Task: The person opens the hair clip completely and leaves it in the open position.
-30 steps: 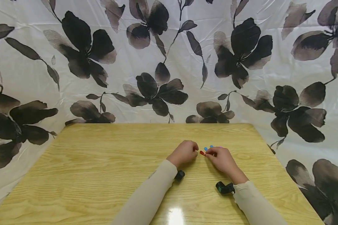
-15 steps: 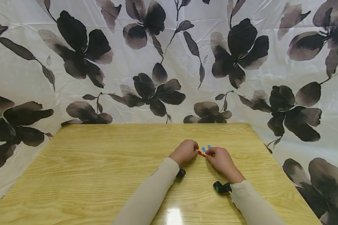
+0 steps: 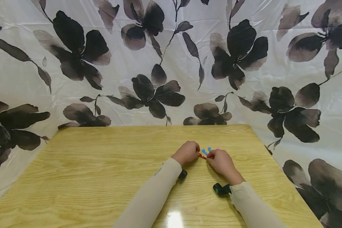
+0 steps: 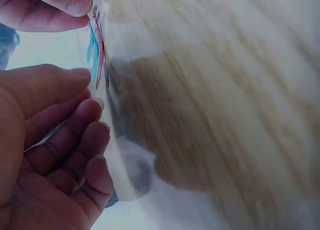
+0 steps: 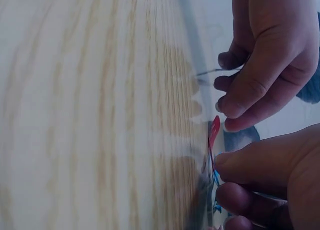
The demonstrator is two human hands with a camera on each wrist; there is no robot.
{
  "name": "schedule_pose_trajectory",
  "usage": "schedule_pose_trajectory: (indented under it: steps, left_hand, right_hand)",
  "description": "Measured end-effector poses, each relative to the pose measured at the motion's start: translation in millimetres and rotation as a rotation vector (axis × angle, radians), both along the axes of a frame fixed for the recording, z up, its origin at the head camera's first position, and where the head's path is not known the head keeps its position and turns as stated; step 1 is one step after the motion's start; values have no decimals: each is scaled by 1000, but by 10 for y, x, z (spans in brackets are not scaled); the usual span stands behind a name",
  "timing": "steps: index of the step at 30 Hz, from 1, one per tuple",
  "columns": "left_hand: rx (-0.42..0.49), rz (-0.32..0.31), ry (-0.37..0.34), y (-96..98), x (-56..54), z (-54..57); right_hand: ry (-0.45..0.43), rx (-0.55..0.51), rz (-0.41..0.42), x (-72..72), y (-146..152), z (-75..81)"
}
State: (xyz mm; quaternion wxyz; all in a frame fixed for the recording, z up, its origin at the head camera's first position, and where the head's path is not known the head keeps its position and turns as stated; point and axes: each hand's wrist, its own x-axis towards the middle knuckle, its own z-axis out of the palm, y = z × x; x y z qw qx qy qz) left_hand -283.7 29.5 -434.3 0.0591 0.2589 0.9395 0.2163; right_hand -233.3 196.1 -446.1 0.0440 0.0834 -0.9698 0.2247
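A small red spoon-shaped piece [image 3: 202,156] lies between the two hands in the head view. My right hand [image 3: 223,163] pinches its near end between thumb and fingertips. In the right wrist view the wider end of the red piece [image 5: 215,130] points at the other hand. My left hand [image 3: 188,152] has loosely bent fingers, close by that wider end; from the left wrist view its thumb tip is right beside the piece, and contact is not certain. Blue pieces [image 3: 203,151] with rounded ends lie just behind, partly hidden by the right hand.
A bit of pink [image 3: 218,148] shows behind the right hand. All this rests on a wood-grain table [image 3: 102,164], with a floral cloth [image 3: 148,57] hanging behind its far edge. Black wrist cameras [image 3: 221,189] hang low beneath the wrists.
My left hand has come nearer the red piece, so the gap to its wider end has narrowed. The right hand keeps its pinch. The head view has shifted slightly.
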Motion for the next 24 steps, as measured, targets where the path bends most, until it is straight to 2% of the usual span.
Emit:
schedule_pose_trajectory:
  steps: [24]
  left_hand:
    - [-22,-8,-3,79,-49,-58]
  right_hand:
    - [-11,48,-44,-43,-51,-18]
